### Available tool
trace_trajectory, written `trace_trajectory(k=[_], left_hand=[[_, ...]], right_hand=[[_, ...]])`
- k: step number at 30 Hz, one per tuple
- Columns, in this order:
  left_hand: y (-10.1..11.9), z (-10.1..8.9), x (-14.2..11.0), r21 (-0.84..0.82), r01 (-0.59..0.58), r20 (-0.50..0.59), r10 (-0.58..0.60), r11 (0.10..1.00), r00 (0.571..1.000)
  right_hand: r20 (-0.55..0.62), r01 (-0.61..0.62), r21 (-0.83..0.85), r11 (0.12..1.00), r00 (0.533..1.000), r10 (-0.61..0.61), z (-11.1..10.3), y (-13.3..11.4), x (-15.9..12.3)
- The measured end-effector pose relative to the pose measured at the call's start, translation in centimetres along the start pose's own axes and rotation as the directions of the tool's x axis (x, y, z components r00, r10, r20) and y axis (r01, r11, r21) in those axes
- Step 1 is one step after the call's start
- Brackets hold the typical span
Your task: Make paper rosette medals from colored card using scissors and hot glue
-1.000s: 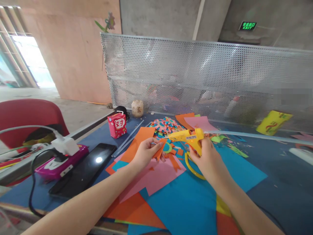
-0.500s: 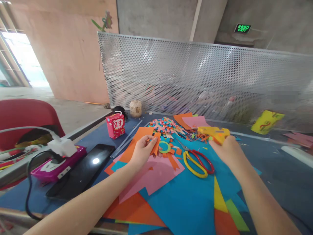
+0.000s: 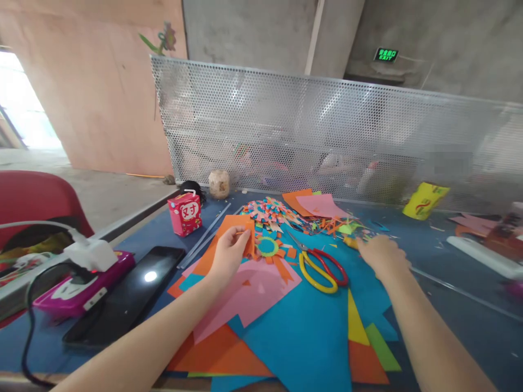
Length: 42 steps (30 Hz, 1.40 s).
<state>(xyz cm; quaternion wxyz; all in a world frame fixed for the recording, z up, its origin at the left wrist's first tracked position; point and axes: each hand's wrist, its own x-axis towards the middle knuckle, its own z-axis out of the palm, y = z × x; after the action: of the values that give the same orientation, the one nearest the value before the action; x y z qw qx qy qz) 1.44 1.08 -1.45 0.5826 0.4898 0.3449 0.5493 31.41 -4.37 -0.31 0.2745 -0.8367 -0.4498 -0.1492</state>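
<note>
My left hand (image 3: pixel 229 251) pinches a small folded orange paper piece (image 3: pixel 246 239) just left of a green and blue paper rosette (image 3: pixel 268 246) with orange strips around it. My right hand (image 3: pixel 382 255) lies low on the blue table to the right, closed over a yellow glue gun (image 3: pixel 350 242). Only the gun's front end shows past the fingers. Scissors (image 3: pixel 322 268) with yellow and red handles lie between my two hands on a blue sheet (image 3: pixel 310 326). A pink sheet (image 3: pixel 255 288) lies under my left wrist.
A heap of coloured paper bits (image 3: pixel 272 209) lies behind the rosette. At the left are a red carton (image 3: pixel 184 213), a dark phone (image 3: pixel 126 296) and a magenta power strip (image 3: pixel 77 287) with a white charger. A perforated metal screen (image 3: pixel 327 136) closes the back, a yellow packet (image 3: pixel 425 200) against it.
My right hand carried the glue gun from beside my left hand to the right and down onto the table. My left hand lowered the orange piece towards the rosette. The scissors came into view.
</note>
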Motion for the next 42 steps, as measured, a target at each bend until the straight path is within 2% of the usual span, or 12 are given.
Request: trace_trajectory(k=[3, 6, 8, 10, 17, 22, 26, 29, 32, 37, 39, 42], left_hand=[[-0.3, -0.3, 0.4, 0.041, -0.029, -0.082, 0.032, 0.999, 0.996], [-0.6, -0.5, 0.7, 0.07, 0.027, -0.09, -0.021, 0.997, 0.996], [-0.9, -0.6, 0.7, 0.072, 0.079, -0.083, -0.073, 0.994, 0.994], [-1.0, -0.6, 0.7, 0.074, 0.099, -0.077, -0.093, 0.992, 0.993], [-0.8, -0.3, 0.4, 0.087, 0.118, -0.041, -0.115, 0.989, 0.993], [-0.9, 0.0, 0.2, 0.028, 0.117, -0.002, -0.117, 0.993, 0.993], [-1.4, 0.1, 0.2, 0.011, 0.085, 0.059, -0.086, 0.996, 0.995], [-1.4, 0.2, 0.0, 0.025, 0.097, 0.07, -0.099, 0.995, 0.993], [-0.8, 0.0, 0.0, 0.034, 0.032, 0.028, -0.033, 0.999, 0.999], [0.1, -0.9, 0.8, 0.125, -0.107, -0.079, 0.118, 0.986, 0.99], [0.0, -1.2, 1.1, 0.152, -0.084, -0.115, 0.102, 0.985, 0.988], [-0.5, -1.0, 0.8, 0.151, 0.009, -0.056, 0.0, 0.988, 0.998]], right_hand=[[0.075, 0.169, 0.019, 0.985, 0.983, -0.17, -0.7, -4.7, -1.9], [0.217, 0.402, 0.143, 0.904, 0.879, -0.425, 0.1, -9.8, -4.3], [0.294, 0.453, 0.179, 0.873, 0.822, -0.487, 1.2, -12.2, -5.6], [0.343, 0.454, 0.188, 0.871, 0.801, -0.491, 2.4, -13.5, -6.1], [0.417, 0.263, 0.362, 0.894, 0.813, -0.408, 4.0, -13.7, -4.5], [0.463, -0.048, 0.585, 0.81, 0.84, -0.284, 3.3, -14.2, -3.9], [0.578, -0.321, 0.672, 0.668, 0.791, -0.202, 2.8, -14.8, -4.8], [0.611, -0.43, 0.71, 0.557, 0.77, -0.184, 2.6, -14.8, -5.4], [0.591, -0.473, 0.762, 0.443, 0.787, -0.176, 2.2, -14.1, -5.0], [0.489, -0.458, 0.867, 0.197, 0.859, -0.156, 0.9, -12.4, -3.2], [0.487, -0.473, 0.873, 0.114, 0.854, -0.182, 0.6, -12.0, -3.0], [0.531, -0.539, 0.841, 0.039, 0.81, -0.247, 0.4, -11.9, -3.3]])
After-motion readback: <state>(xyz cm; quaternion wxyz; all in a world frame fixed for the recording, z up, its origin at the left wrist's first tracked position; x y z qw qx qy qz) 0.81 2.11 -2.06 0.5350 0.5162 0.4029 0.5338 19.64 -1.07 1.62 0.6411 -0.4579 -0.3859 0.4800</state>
